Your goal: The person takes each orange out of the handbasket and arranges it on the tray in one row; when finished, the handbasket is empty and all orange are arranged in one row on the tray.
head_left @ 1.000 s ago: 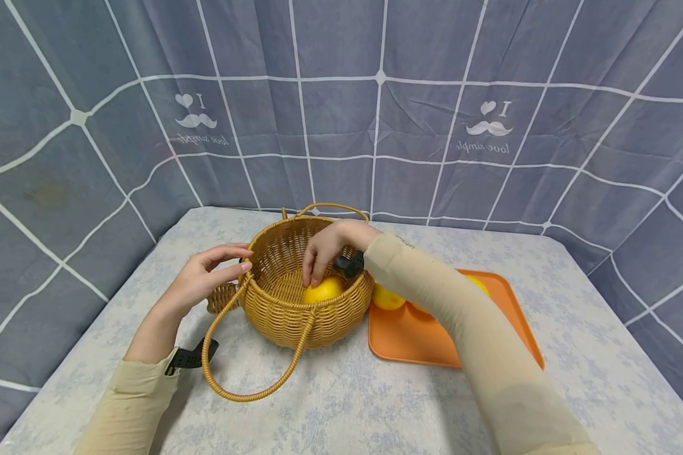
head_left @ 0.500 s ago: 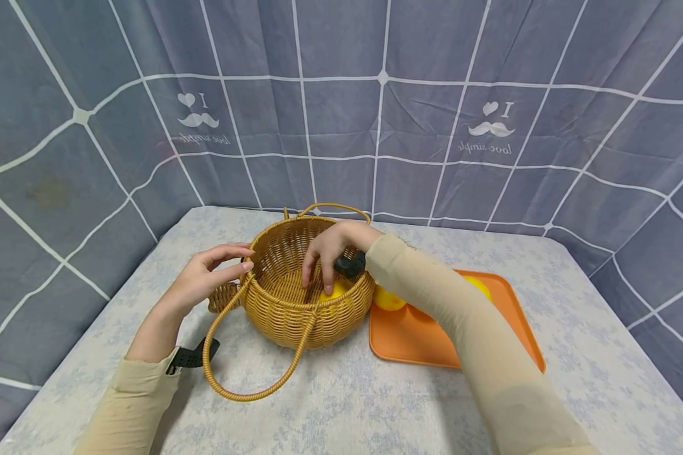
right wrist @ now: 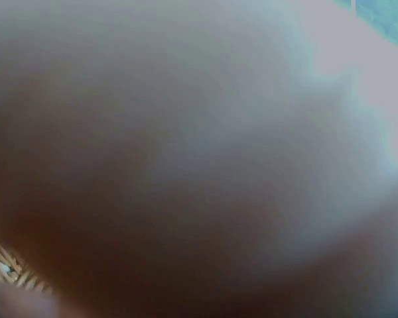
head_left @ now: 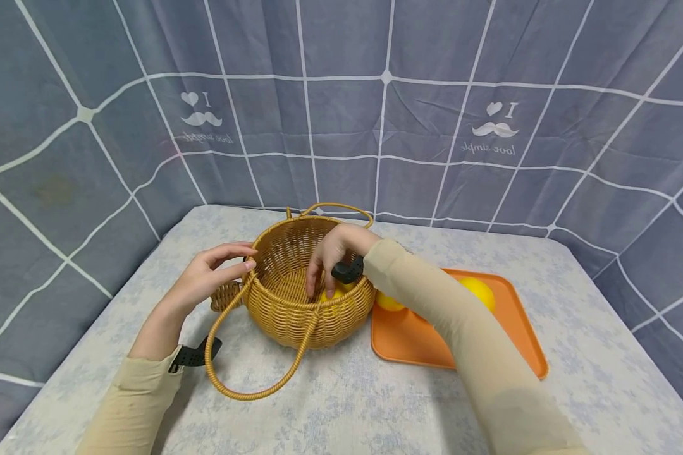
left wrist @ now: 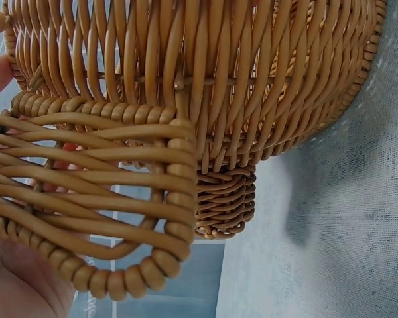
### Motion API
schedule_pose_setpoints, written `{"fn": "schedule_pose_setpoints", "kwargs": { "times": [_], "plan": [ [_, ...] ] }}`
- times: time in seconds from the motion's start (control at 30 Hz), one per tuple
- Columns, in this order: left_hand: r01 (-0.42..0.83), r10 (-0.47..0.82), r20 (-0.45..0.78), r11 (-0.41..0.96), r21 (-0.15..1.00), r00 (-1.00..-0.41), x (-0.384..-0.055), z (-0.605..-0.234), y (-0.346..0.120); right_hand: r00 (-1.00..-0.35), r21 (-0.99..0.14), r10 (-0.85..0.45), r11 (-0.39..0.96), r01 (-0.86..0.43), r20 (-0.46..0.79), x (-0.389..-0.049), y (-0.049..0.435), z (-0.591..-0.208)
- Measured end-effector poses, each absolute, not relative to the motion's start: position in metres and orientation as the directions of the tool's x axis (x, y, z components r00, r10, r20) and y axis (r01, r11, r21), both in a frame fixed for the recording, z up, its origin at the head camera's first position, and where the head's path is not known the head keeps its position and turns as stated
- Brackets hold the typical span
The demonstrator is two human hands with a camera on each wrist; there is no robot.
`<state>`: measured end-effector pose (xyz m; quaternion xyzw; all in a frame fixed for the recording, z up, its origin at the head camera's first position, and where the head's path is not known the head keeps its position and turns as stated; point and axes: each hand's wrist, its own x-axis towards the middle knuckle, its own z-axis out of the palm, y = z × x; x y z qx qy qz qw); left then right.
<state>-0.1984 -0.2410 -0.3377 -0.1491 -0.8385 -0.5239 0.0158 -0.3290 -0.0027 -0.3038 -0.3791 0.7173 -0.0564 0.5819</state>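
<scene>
In the head view a wicker basket [head_left: 296,316] stands on the table, its front handle hanging down to the left. My left hand [head_left: 205,278] holds its left rim, fingertips and thumb right at the edge. In the left wrist view a woven tab [left wrist: 99,179] on the basket's side covers part of that hand. My right hand [head_left: 331,253] reaches down inside the basket with its fingers apart, fingertips touching a round yellow fruit [head_left: 324,296] at the near right. The hand and front wall hide much of that fruit. The right wrist view is mostly a blur of skin.
Right of the basket lies an orange tray [head_left: 410,351] with yellow fruit [head_left: 478,294] on it. Another yellow fruit [head_left: 388,303] sits at the tray's left end, partly under the right sleeve [head_left: 449,297]. A grey-blue curtain [head_left: 341,114] hangs behind the table.
The right hand's fingers, close together on top of the fruit, have spread, and the fruit has shifted right against the basket wall. The left hand keeps its place on the rim.
</scene>
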Motion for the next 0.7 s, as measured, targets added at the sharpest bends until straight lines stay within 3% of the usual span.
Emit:
{"fn": "schedule_pose_setpoints", "kwargs": {
  "times": [0.2,0.37,0.53,0.7],
  "plan": [
    [0.266,0.234,0.181,0.407,0.874,-0.955,-0.1983,-0.338,-0.2411,-0.029,-0.529,-0.593,0.739,-0.417,-0.805,-0.3288,-0.0011,-0.3042],
    [0.266,0.23,0.183,0.409,0.873,-0.956,-0.1984,-0.3379,-0.2411,0.004,-0.617,-0.701,0.624,-0.48,-0.713,-0.331,-0.0021,-0.3064],
    [0.269,0.228,0.188,0.406,0.873,-0.955,-0.1981,-0.3377,-0.2406,0.059,-0.707,-0.778,0.533,-0.465,-0.625,-0.3318,-0.003,-0.3084],
    [0.269,0.23,0.188,0.403,0.875,-0.955,-0.198,-0.3376,-0.2408,0.107,-0.771,-0.789,0.547,-0.326,-0.605,-0.3294,-0.0031,-0.3081]
  ]
}}
